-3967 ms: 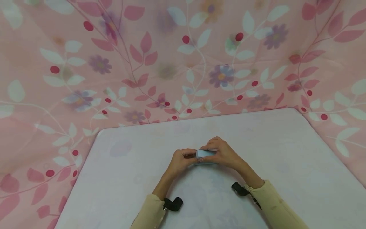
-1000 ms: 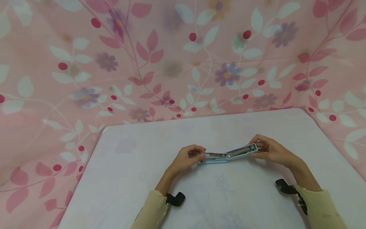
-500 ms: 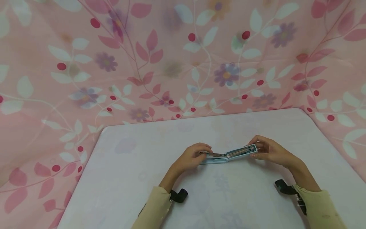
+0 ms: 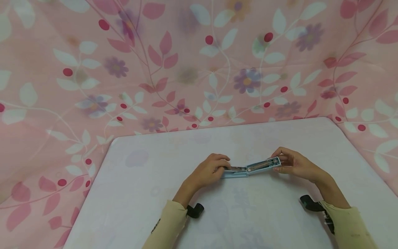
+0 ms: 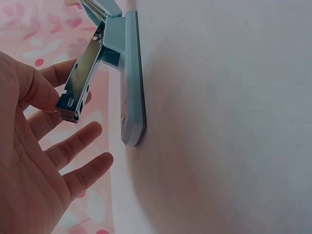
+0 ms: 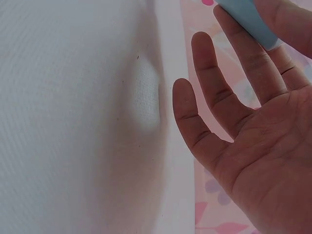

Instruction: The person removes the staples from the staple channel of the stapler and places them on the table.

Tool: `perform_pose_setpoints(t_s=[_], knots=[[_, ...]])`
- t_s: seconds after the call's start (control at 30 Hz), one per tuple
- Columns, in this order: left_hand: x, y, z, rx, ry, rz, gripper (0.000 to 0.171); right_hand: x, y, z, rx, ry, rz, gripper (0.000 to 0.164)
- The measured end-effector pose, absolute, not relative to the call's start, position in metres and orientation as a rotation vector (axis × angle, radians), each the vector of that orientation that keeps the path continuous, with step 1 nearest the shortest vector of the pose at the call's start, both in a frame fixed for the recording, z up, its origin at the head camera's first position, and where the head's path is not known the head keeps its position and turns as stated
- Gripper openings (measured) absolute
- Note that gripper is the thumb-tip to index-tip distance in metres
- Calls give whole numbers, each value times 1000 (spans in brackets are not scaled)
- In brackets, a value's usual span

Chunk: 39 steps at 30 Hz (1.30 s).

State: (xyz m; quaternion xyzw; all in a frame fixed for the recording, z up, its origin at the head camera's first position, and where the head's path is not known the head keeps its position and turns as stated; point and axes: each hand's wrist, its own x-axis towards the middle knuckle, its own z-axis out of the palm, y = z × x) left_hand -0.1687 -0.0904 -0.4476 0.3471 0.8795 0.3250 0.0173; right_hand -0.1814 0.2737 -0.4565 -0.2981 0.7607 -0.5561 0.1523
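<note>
A light blue stapler (image 4: 234,174) lies spread open at the middle of the table, its base on the white cloth. My left hand (image 4: 209,170) pinches the free end of the metal staple magazine (image 5: 83,73) between thumb and fingers; the magazine slants up off the base (image 5: 131,83). The other left fingers extend loosely, apart from the base. Swung back to the right, the top cover (image 4: 264,165) shows its metal inside. My right hand (image 4: 293,164) holds the end of this cover, with thumb and fingers on the blue shell (image 6: 251,22) in the right wrist view.
A white cloth-covered table (image 4: 161,152) spreads under both hands. Pink floral fabric (image 4: 186,69) rises behind its far edge and along the sides. Black wrist devices (image 4: 195,211) hang below both cuffs.
The stapler, closed between both hands earlier, is now open, its cover moved right with my right hand. Within the last second my left hand has slid rightward onto the magazine.
</note>
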Motion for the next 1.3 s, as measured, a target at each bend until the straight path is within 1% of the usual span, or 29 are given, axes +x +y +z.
perform_pose_setpoints(t_s=[0.13,0.47,0.7,1.3], knots=[[-171,-90,-449,1083,2718,1004,35,-182,274,-456,-858,2182,-1592,30],[-176,-93,-456,1070,2553,1175,35,-182,274,-459,-840,2173,-1586,31],[-178,-94,-456,1050,2538,1164,37,-183,272,-458,-840,2192,-1569,29],[-179,-96,-462,1120,2415,1304,29,-183,271,-456,-852,2191,-1578,30]])
